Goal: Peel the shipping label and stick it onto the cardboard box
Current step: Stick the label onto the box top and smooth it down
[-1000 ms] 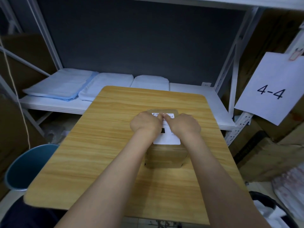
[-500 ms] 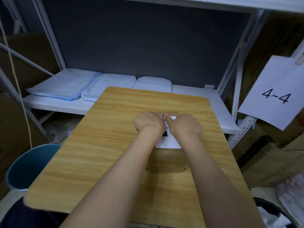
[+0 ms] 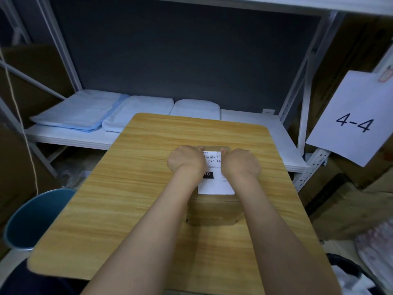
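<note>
In the head view, a cardboard box (image 3: pixel 213 206) is seen at the centre of the frame on a wooden table (image 3: pixel 131 194), with a white shipping label (image 3: pixel 214 184) laid on its top, the label's long axis running from the lower frame toward the upper. The left hand (image 3: pixel 187 159) and right hand (image 3: pixel 241 161) are pressed flat on the label's far end, slightly apart on either side of its midline. Both are judged equally near for smoothing toward the label's lower edge.

we see a matt brown cardboard box (image 3: pixel 214 207) with a smooth white paper shipping label (image 3: pixel 215 184), on a wood-grain table (image 3: pixel 131 188).
</note>
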